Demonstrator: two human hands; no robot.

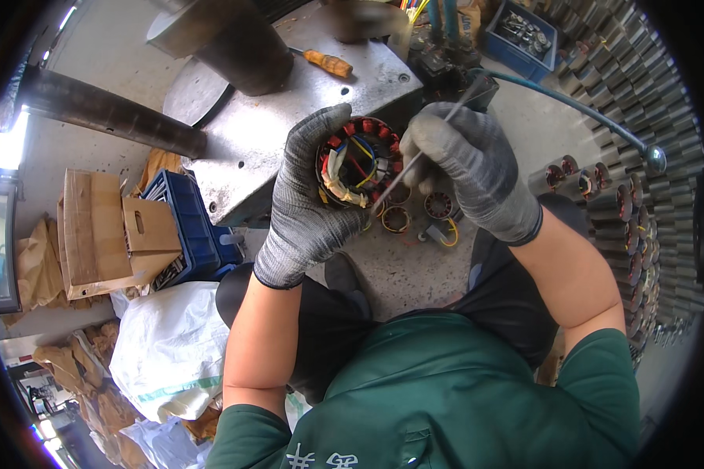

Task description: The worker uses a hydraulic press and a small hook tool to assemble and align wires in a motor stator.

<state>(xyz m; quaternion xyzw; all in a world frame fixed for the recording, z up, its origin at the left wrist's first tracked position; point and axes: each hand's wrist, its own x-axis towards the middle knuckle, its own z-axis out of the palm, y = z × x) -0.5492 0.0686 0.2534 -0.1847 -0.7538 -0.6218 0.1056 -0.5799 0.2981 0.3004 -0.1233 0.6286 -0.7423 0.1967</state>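
Observation:
My left hand (309, 191), in a grey knit glove, is wrapped round the outer side of a motor stator (360, 160). Red insulation lines the stator's ring, and blue, yellow and red wires cross its middle; a pale bundle of sleeved leads lies along the near left of its inside. In my right hand (465, 160), gloved too, a thin grey rod (397, 180) is pinched between thumb and fingers. It slants down to the left, with its lower end at the stator's near right rim. Whether the rod touches the rim I cannot tell.
Beyond my hands is a metal machine table (258, 148) with an orange-handled screwdriver (328, 64) and a thick steel column. More stators (438, 205) stand on the floor. Stacked metal cores (641, 102) line the right; cardboard boxes (98, 227) and blue crates (188, 219) are at left.

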